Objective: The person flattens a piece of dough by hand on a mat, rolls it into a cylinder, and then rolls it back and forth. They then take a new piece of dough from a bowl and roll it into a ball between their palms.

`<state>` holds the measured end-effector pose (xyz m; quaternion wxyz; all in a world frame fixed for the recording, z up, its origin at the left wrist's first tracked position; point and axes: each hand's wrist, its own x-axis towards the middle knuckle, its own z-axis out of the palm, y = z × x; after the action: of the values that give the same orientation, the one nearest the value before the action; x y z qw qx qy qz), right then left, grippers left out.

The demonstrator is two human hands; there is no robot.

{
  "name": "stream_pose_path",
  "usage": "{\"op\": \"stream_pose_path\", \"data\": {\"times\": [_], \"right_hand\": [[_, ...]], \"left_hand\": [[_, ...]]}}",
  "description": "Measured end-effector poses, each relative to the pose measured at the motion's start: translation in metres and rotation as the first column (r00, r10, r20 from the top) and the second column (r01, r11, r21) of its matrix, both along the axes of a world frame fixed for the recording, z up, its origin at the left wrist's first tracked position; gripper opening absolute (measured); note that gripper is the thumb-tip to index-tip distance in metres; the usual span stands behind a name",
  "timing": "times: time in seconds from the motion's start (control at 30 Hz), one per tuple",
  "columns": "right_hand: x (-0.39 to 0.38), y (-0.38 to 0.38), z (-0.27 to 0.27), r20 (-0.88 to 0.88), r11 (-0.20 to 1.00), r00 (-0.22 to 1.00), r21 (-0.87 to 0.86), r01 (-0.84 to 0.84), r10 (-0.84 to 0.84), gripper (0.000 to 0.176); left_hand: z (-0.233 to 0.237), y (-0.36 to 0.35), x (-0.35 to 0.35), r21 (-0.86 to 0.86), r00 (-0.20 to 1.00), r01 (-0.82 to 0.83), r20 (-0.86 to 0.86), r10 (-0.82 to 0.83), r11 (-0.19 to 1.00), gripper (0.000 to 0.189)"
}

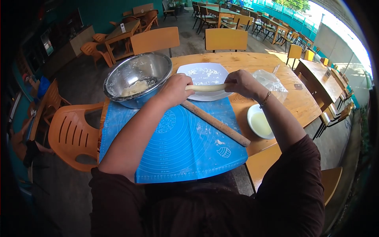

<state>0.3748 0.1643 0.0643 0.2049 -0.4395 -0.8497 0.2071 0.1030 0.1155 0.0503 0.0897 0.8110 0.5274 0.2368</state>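
A pale rope of dough (209, 88) stretches between my two hands, held above the near part of a white plate (213, 96) dusted with flour. My left hand (176, 90) grips its left end, and my right hand (245, 83) is closed round its right end. Beneath them a wooden rolling pin (217, 124) lies slantwise on the blue baking mat (169, 154), which has printed circles and traces of flour. Left of my left hand stands a steel mixing bowl (136, 67) with a lump of dough (135, 88) inside.
At the right of the wooden table (292, 106) sit a bowl of pale yellow liquid (260, 123) and a clear plastic bag (272, 82). An orange chair (75, 134) stands at the left. Two chair backs (226, 40) line the far side, with more tables beyond.
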Motion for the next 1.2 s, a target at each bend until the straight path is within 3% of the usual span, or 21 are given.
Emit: {"op": "stream_pose_path", "data": {"times": [0.37,0.43,0.53,0.67,0.73,0.77,0.83,1.17,1.2], "right_hand": [[-0.014,0.051,-0.038,0.233,0.995,0.968,0.056,0.083,-0.094,0.022],[-0.014,0.052,-0.044,0.341,0.997,0.937,0.037,0.066,-0.075,0.023],[-0.014,0.051,-0.044,0.315,0.994,0.944,0.068,0.085,-0.102,0.023],[-0.013,0.057,-0.05,0.266,0.963,0.952,0.258,0.079,-0.149,0.025],[-0.025,0.047,-0.038,0.405,0.999,0.913,0.041,0.022,-0.037,0.024],[-0.028,0.045,-0.038,0.405,0.999,0.913,0.044,0.023,-0.039,0.024],[-0.033,0.043,-0.04,0.377,0.993,0.923,0.113,0.032,-0.072,0.025],[-0.028,0.043,-0.042,0.426,0.99,0.899,0.134,0.042,-0.096,0.024],[-0.025,0.043,-0.042,0.321,0.979,0.942,0.202,0.03,-0.095,0.021]], "left_hand": [[-0.035,0.048,-0.004,-0.031,0.989,-0.08,-0.127,0.075,0.996,0.021],[-0.035,0.045,-0.005,-0.059,0.975,-0.088,-0.208,0.074,0.994,0.027],[-0.035,0.044,-0.001,-0.003,0.93,-0.15,-0.341,0.14,0.989,0.034],[-0.035,0.04,0.008,0.011,0.945,-0.111,-0.309,0.109,0.994,0.038],[-0.045,0.046,0.011,0.164,0.985,0.127,-0.135,-0.105,0.978,0.022],[-0.049,0.05,0.012,0.167,0.985,0.128,-0.136,-0.106,0.978,0.022],[-0.043,0.05,0.019,-0.136,0.967,-0.014,-0.254,-0.021,0.991,0.034],[-0.048,0.044,0.018,-0.07,0.956,-0.038,-0.294,0.015,0.997,0.023],[-0.049,0.042,0.019,-0.012,0.97,-0.005,-0.245,0.002,1.0,0.016]]}}
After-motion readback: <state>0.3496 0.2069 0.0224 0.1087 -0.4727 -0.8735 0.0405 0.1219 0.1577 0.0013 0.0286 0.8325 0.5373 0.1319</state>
